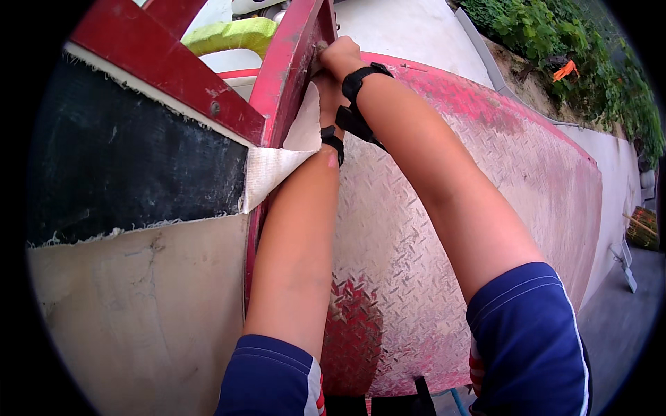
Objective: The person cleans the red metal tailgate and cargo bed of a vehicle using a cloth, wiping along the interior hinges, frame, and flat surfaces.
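Note:
Both my arms stretch forward to the side of an upright red metal beam (291, 66). My right hand (341, 57) is closed against the beam's inner face; what its fingers hold, if anything, is hidden. Just below it, my left hand (329, 93) lies close to the beam, its fingers covered by the right hand. A black sheet (139, 152) with frayed edges lies left of my left forearm. Its off-white corner flap (277, 166) is folded up beside my left wrist and around the beam's edge. Black straps circle both wrists.
A worn red and bare-metal tread plate (416, 229) spreads under and right of my arms. A red crossbar (180, 76) meets the beam at left, with a yellow-green padded piece (232, 35) behind. A pale panel (152, 305) lies lower left; green plants (548, 41) stand far right.

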Available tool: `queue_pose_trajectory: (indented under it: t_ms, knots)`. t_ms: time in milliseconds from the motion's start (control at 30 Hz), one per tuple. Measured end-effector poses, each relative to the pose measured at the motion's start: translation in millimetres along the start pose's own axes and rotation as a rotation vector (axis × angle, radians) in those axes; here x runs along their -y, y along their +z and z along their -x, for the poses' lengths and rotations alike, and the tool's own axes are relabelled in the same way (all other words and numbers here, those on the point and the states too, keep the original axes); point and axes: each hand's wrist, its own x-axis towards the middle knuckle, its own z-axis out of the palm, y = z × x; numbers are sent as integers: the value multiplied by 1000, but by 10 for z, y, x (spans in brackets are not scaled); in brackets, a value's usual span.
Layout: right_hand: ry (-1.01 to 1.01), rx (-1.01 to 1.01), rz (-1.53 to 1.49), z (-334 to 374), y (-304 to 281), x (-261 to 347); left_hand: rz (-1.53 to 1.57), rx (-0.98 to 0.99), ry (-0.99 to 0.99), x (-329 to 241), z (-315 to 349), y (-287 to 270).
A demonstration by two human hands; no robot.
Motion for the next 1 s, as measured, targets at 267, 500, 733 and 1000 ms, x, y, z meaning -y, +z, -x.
queue_pose_trajectory:
  t_ms: [267,500,733,1000]
  knots:
    - [-122,7,142,-718,-148,-364,-1001,16,-12,-1259,-5,725]
    - [-165,-81,195,-525,-146,-448,-1160,-9,18,-1050,-33,851]
    - [-159,-22,266,-238,30,-592,-941,-270,415,-166,193,773]
    - [-513,-104,320,75,56,-880,-1613,-258,363,-754,984,702]
